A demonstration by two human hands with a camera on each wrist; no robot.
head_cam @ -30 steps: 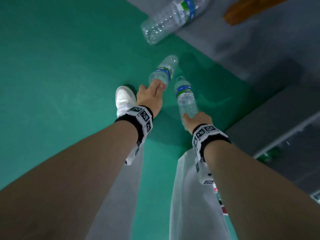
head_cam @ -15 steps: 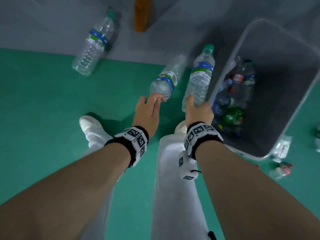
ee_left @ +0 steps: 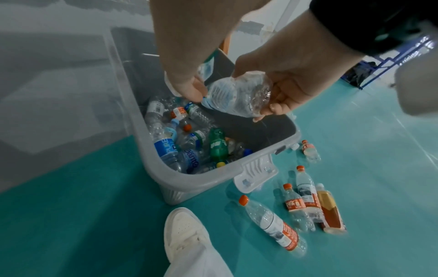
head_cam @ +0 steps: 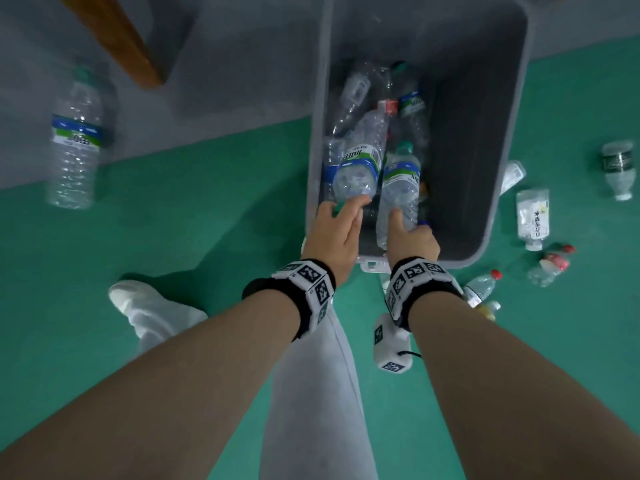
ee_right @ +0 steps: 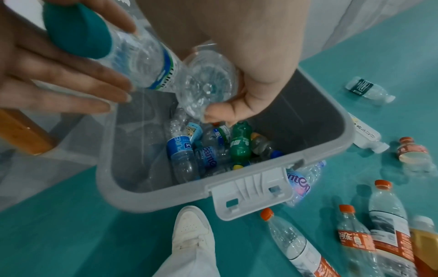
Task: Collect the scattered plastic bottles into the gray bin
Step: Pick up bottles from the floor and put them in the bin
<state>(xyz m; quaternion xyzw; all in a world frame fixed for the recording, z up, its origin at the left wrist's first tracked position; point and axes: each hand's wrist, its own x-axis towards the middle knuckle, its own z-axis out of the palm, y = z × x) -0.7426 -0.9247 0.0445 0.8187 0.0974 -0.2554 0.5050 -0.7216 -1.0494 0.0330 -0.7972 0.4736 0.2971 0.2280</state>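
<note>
The gray bin [head_cam: 315, 133] stands open on the green floor, with several plastic bottles lying in its bottom. Both hands are over its near end. My left hand [head_cam: 351, 207] holds a clear bottle with a blue-green label [head_cam: 358, 161] at its green cap [ee_right: 75, 31], thumb on one side and fairly straight fingers on the other. My right hand [head_cam: 403, 221] grips the base of a second clear bottle [head_cam: 400, 181], whose green cap points down into the bin. The two bottles hang side by side inside the bin [ee_right: 151, 196].
A large clear bottle [head_cam: 74, 143] lies on the gray floor at left, near a wooden leg [head_cam: 114, 36]. More bottles [head_cam: 531, 216] lie right of the bin, and several orange-capped bottles [ee_right: 296, 243] lie by its near corner. My white shoe [head_cam: 138, 299] is at left.
Both hands carried their bottles from over the green floor to over the bin. The view swung, so the bin now lies straight ahead.
</note>
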